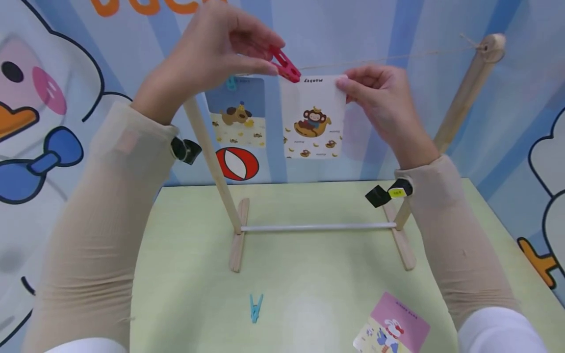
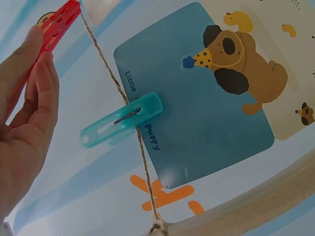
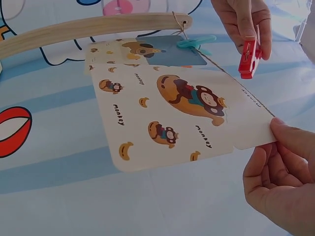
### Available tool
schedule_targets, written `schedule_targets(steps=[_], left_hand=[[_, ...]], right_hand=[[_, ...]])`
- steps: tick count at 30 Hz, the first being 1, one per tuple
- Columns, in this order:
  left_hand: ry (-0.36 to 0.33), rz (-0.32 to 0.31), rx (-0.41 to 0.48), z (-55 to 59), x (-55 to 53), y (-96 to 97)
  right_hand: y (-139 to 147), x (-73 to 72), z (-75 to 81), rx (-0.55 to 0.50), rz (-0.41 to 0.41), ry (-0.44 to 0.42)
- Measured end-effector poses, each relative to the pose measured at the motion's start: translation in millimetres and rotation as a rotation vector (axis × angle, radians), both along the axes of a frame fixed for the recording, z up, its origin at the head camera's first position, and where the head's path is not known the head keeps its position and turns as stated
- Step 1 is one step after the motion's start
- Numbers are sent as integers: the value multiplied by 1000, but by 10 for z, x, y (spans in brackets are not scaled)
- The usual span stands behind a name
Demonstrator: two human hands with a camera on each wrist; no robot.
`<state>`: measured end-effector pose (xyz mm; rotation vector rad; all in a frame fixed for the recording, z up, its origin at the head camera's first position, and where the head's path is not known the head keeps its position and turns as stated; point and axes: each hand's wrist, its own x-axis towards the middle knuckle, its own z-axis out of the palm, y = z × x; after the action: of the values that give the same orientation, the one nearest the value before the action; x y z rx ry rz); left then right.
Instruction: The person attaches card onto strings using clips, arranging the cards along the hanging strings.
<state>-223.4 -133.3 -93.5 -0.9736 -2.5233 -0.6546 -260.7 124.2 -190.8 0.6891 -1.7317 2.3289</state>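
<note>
The left hand [image 1: 216, 54] has its thumb and fingers clamped on a red clothespin [image 1: 289, 67], held near the string [image 2: 106, 59]. The right hand [image 1: 383, 93] pinches a top corner of the monkey card [image 1: 304, 100] between thumb and fingers; the card's top edge lies along the string. Beside it, the puppy card [image 1: 236, 113] hangs from the same string by a teal clothespin [image 2: 123, 120].

The string runs between two wooden posts [image 1: 465, 100], which rise from flat wooden feet [image 1: 402, 245] joined by a white rod [image 1: 318, 227]. This stand is on a pale yellow-green surface [image 1: 318, 269]. Nearer the person, a blue clothespin [image 1: 255, 310] and, to its right, a pink and cream card [image 1: 403, 318] lie there. Behind, blue-striped walls [image 1: 340, 29] bear a printed red and white ball [image 1: 250, 164], orange lettering [image 1: 106, 7] and large cartoon figures [image 1: 48, 90].
</note>
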Motion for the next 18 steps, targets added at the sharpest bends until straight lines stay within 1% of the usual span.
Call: schedule_targets(steps=[4,9,15,18], left_hand=[[-19,38,-1,26,3,23],[0,83,-22,63,21,59],[-15,131,5,97,34,100],[-22,155,5,112,33,117]], right_hand=[[-6,0,24,19,-9,10],[-12,10,42,38,-26,11],[-27,25,56,57,-39,-3],[-35,26,62,58,-41,-3]])
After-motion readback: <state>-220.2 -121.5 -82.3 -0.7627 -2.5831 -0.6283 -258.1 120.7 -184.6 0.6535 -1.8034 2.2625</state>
